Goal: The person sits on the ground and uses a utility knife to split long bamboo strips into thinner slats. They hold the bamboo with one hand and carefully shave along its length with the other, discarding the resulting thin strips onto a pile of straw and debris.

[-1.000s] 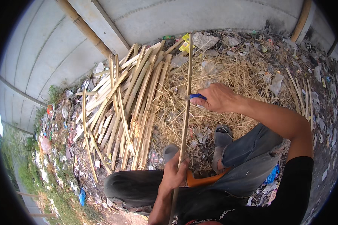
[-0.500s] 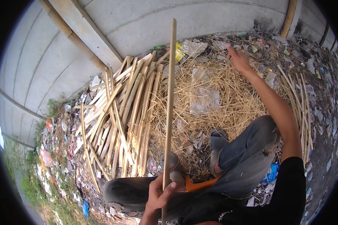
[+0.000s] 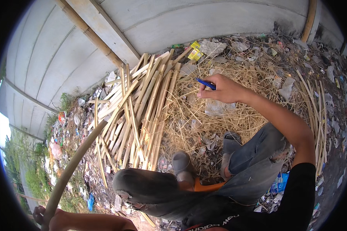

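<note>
In my left hand [image 3: 52,220], at the lower left, is a long bamboo strip [image 3: 75,165], its fingers closed round the lower part. The strip slants up to the right, its upper end in front of the pile of split bamboo strips [image 3: 142,111]. My right hand [image 3: 221,88] is closed on a slim blue tool [image 3: 207,84] with a ribbed grip, held above the straw-like shavings [image 3: 235,123]. Whether it has a blade I cannot tell. The tool and the strip are well apart.
My bent legs [image 3: 150,186] and sandalled feet [image 3: 181,163] are in the lower middle, by an orange piece [image 3: 204,185]. Thin strips [image 3: 316,115] lie at the right. Grey panel wall [image 3: 212,19] stands behind; litter [image 3: 335,96] covers the ground.
My left hand has swung the bamboo strip from upright in the middle to a slant at the lower left. My right hand has come nearer and left; the blue tool now shows in it.
</note>
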A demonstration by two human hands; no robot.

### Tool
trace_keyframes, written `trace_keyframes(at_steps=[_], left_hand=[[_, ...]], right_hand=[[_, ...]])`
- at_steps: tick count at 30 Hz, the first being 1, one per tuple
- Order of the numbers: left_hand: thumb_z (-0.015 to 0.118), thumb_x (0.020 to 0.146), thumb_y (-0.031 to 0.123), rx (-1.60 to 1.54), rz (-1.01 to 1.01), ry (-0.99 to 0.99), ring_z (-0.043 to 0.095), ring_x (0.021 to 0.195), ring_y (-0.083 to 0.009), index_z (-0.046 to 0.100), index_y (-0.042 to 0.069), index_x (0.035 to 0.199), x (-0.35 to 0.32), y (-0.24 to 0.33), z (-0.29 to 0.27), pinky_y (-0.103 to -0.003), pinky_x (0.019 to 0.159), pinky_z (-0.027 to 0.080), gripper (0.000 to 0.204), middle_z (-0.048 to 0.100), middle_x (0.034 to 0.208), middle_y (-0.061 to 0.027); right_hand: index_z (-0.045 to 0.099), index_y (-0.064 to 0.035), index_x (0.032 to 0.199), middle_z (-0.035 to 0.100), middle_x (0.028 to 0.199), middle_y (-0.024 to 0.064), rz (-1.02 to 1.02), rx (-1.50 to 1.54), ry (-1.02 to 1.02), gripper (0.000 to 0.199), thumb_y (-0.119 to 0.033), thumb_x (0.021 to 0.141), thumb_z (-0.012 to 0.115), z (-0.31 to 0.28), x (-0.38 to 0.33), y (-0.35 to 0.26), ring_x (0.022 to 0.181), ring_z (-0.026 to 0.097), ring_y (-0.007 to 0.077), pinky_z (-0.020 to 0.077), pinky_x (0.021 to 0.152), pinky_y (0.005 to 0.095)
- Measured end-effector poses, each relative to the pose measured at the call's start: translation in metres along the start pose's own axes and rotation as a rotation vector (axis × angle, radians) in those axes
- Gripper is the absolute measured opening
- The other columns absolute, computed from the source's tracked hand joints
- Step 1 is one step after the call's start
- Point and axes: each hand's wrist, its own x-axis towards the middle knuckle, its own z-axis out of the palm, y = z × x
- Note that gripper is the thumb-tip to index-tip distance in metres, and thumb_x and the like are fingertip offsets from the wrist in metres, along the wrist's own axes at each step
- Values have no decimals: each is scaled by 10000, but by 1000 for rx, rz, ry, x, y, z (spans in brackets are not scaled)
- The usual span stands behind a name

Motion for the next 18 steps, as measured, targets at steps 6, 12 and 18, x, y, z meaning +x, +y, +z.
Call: trace_keyframes(at_steps=[6,12,18], left_hand=[[357,1124,310,-63,-604,-199,513,1371,-364,533,-107,1200,-158,30,63,-457,1197,445,458,534,1412,-307],[458,1102,310,-217,-1233,-71,584,1301,-280,399,-16,1393,-278,83,44,-333,1091,551,441,510,1449,-247],[444,1109,332,-322,-1741,-5,518,1370,-259,401,71,1480,-350,148,39,-358,1155,477,455,483,1478,-180]], right_hand=[[730,-60,945,547,625,-21,-87,9,-100,501,-556,880,753,29,-13,-45,595,523,88,395,563,294],[688,-5,1192,485,604,-44,-158,212,-8,658,-589,894,737,54,-12,-66,568,500,78,389,546,258],[670,48,1164,727,838,101,19,626,-50,547,-464,973,686,66,-13,-75,572,547,75,434,534,270]])
